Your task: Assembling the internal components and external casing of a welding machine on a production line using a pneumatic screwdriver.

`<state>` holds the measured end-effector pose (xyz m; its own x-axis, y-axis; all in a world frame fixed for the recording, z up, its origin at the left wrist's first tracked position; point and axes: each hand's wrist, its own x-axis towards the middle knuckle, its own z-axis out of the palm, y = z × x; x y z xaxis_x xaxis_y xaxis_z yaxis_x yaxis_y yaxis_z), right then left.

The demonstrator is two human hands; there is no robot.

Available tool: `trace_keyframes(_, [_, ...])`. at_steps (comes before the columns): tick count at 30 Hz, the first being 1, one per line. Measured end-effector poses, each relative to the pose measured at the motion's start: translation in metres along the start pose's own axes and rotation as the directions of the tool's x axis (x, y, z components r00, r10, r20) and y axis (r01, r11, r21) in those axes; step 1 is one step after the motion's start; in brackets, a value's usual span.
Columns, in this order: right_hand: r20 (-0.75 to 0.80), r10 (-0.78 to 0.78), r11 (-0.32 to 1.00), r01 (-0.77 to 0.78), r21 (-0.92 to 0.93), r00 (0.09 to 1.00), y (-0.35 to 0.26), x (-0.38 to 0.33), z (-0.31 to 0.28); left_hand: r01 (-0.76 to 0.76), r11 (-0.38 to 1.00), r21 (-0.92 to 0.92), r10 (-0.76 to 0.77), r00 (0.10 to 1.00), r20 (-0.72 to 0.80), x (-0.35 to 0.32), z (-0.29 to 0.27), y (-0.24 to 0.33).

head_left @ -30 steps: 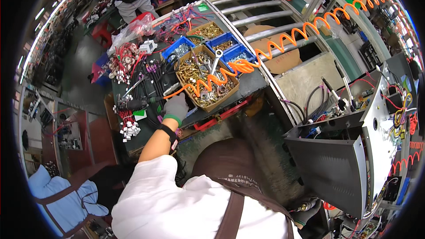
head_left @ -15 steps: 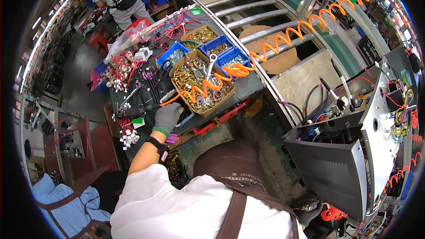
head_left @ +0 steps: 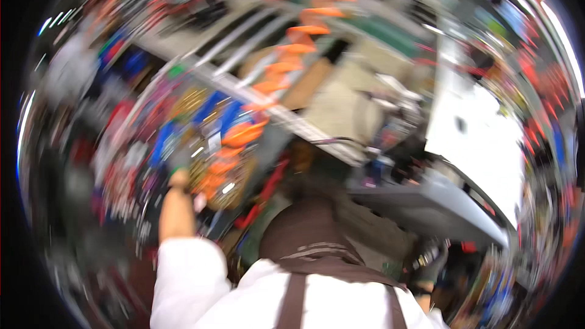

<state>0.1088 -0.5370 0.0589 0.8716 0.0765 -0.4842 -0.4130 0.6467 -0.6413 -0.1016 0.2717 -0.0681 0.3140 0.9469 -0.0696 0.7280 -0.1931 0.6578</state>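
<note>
The whole view is smeared by motion. My left hand [head_left: 179, 164], in a grey glove, reaches over the bench at the left, beside the cardboard box of brass-coloured fasteners [head_left: 246, 170]; its fingers are too blurred to read. Across that box runs an orange coiled air hose [head_left: 242, 135]. Low on the right, my gloved right hand [head_left: 435, 263] is closed round a dark, partly shiny object [head_left: 425, 256], whose kind I cannot make out. Above this hand stands a metal equipment cabinet with a white side [head_left: 472, 152] and a grey panel [head_left: 426, 204].
Blue bins [head_left: 162, 144] and a smaller box of brass-coloured parts [head_left: 190, 102] sit behind the fastener box. Bundled wires lie left of them. A roller conveyor [head_left: 244, 39] runs beyond the bench. A red bar [head_left: 268, 189] lines the bench's near edge.
The view has swung to the right, so the bench sits further left and the cabinet nearer the middle. My left hand now appears farther left; my right hand shows higher in view.
</note>
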Motion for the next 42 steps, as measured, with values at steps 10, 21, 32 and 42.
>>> trace_keyframes(10, [-0.458,-0.047,0.998,0.022,-0.060,0.888,-0.026,-0.012,0.010,-0.243,0.966,-0.086,0.255,0.950,0.181,0.103,0.154,0.190])
trace_keyframes(21, [-0.140,-0.655,-0.103,-0.271,-0.957,0.743,-0.220,0.039,-0.203,-0.241,0.664,-0.708,0.311,0.950,-0.032,-0.056,-0.052,0.262])
trace_keyframes(32, [-0.273,-0.821,-0.226,-0.724,-0.652,0.502,-0.344,0.074,-0.343,-0.408,0.300,-0.862,0.698,0.710,-0.093,-0.394,-0.124,0.432])
trace_keyframes(42, [0.278,-0.739,0.218,0.608,-0.763,0.614,-0.243,0.068,-0.066,-0.658,0.015,-0.753,0.999,-0.012,0.030,-0.511,-0.012,0.530])
